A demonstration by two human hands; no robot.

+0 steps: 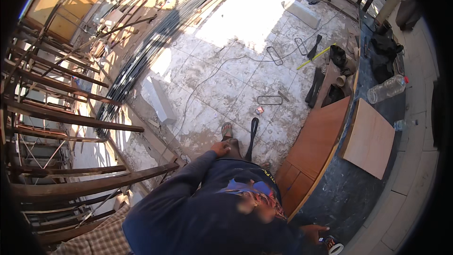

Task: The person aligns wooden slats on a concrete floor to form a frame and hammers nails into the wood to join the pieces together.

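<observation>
My left hand (220,149) rests on my bare leg near the knee, fingers loosely laid over it and nothing in them. Low at the right, my right hand (314,231) lies at the dark counter top (349,203), with a finger stretched out; its other fingers are partly hidden. Close beside that hand is a small cup or tub (334,246) with a white rim and dark printed side, cut off by the picture's dark edge. A black strap-like loop (253,134) is on the floor by my legs.
A plywood panel (370,139) and a clear plastic bottle (387,89) lie on the counter. Metal rods (146,47) and wooden bars (71,120) fill the left. Pale blocks (159,101), rectangular wire loops (269,100) and a cable (207,78) lie on the dusty tiles.
</observation>
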